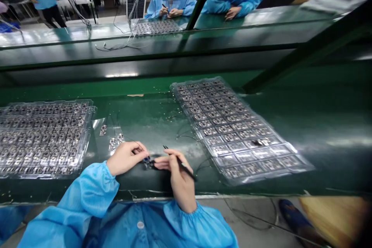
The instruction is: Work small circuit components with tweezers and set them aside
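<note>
Near the front edge of the green table, my left hand [127,157] pinches a small circuit board [148,162] at its left side. Black tweezers [186,171] lie in my right hand [178,174], whose fingertips come up to the board's right side. Their tips point up and left, off the board. Behind my left hand, several loose boards [112,143] with thin dark wires rest on the table. To the left is a clear tray [90,124] filled with rows of small boards. A second clear tray [302,164] stands at the right, with some compartments near its front without boards.
Thin wires [187,136] and small scraps lie between the trays. A green diagonal post [305,52] rises at the right. Beyond the raised green rail, two people in blue sit at another bench [72,35] with a tray and a bundle of white cables [116,47].
</note>
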### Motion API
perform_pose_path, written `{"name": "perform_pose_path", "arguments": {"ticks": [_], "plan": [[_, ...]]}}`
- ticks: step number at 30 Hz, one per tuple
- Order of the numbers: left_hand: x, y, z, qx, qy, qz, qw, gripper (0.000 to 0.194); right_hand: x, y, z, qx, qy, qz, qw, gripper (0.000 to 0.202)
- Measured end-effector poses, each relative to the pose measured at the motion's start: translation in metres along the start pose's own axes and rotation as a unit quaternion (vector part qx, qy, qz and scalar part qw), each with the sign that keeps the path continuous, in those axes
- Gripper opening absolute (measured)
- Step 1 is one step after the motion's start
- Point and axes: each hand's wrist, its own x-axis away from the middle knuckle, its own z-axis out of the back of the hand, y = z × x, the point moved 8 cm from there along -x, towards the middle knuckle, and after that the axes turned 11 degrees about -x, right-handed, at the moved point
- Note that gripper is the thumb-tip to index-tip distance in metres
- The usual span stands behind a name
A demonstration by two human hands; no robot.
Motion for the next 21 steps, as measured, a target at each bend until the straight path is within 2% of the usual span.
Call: {"name": "perform_pose_path", "arguments": {"ticks": [2,4,7,10,12,16,21], "plan": [[0.000,-0.004,0.011,-0.025,0.009,-0.001,1.000,0.021,-0.005,-0.006,0.017,-0.007,0.012,0.000,1.000,0.046],[0.000,-0.007,0.017,-0.065,-0.001,-0.003,0.998,0.023,-0.010,-0.008,0.028,-0.018,-0.005,-0.021,1.000,0.049],[0.002,-0.003,0.010,-0.113,-0.064,-0.044,0.991,0.020,-0.011,-0.006,0.035,-0.027,-0.037,-0.072,0.996,0.044],[0.009,0.010,-0.010,-0.138,-0.140,-0.118,0.973,0.017,-0.010,-0.001,0.029,-0.009,-0.066,-0.097,0.993,0.043],[0.012,0.013,-0.020,-0.165,-0.165,-0.141,0.962,0.017,-0.011,0.002,0.023,0.006,-0.081,-0.103,0.991,0.045],[0.011,0.011,-0.027,-0.220,-0.164,-0.148,0.950,0.015,-0.018,0.005,0.014,0.068,-0.097,-0.090,0.989,0.047],[0.014,0.013,-0.026,-0.233,-0.167,-0.166,0.943,0.014,-0.024,0.003,0.012,0.144,-0.091,-0.052,0.984,0.038]]}}
